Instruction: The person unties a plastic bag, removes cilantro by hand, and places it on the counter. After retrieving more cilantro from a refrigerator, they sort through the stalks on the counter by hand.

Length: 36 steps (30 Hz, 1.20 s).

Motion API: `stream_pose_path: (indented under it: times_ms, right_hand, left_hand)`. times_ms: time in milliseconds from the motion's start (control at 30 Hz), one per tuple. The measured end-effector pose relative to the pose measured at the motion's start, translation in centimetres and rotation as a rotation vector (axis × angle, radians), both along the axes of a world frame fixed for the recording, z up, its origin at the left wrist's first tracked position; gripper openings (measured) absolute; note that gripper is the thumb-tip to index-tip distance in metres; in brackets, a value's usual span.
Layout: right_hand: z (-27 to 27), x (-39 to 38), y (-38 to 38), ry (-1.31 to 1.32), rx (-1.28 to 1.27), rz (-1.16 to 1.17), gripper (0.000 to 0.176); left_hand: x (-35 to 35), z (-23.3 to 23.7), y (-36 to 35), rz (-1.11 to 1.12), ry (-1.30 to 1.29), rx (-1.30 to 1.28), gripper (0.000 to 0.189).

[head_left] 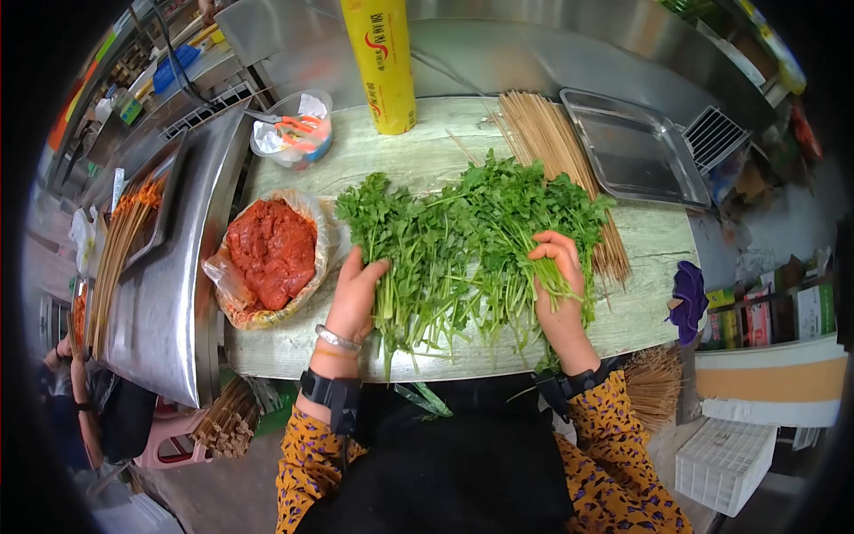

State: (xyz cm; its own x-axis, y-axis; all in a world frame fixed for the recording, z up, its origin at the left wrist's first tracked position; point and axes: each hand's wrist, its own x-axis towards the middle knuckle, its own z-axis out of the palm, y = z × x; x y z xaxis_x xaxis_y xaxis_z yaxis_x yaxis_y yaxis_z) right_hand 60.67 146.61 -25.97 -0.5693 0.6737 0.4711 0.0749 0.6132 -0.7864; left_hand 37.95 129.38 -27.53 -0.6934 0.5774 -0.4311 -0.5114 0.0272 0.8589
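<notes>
A wide spread of leafy green cilantro [463, 240] lies across the table in front of me, leaves away from me and stems toward me. My left hand [358, 298] is at the left edge of it, fingers bent against the outer stems; some fingertips are hidden. On the right side, my right hand [562, 298] curls its fingers around a bundle of the stems. Left of my left hand sits a plastic-lined bowl [307, 307] of red marinated meat [271, 254]. Thin bamboo skewers [551, 133] lie behind the cilantro and partly under it.
A yellow roll of cling film [381, 67] stands at the back. Beside it is a clear tub [302, 160] with orange-handled scissors [302, 132]. A metal tray [636, 147] lies at the back right, and a purple cloth-like item [688, 303] at the right edge. Another person's arm [82, 392] shows far left.
</notes>
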Motion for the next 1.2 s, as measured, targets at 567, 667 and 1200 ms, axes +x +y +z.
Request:
stream_pose_path:
  times_ms: [567, 667, 1200]
  right_hand:
    - [-0.7, 0.4, 1.4, 0.676, -0.882, 0.117, 0.019]
    - [2.0, -0.4, 0.0, 0.322, -0.232, 0.094, 0.024]
    - [1.7, -2.2, -4.6, -0.317, 0.34, 0.224, 0.028]
  left_hand:
    - [2.7, 1.5, -1.0, -0.216, 1.42, -0.4, 0.067]
    - [3.7, 3.4, -0.8, -0.175, 1.523, -0.35, 0.058]
    - [5.0, 4.5, 2.2, -0.275, 1.458, -0.328, 0.042]
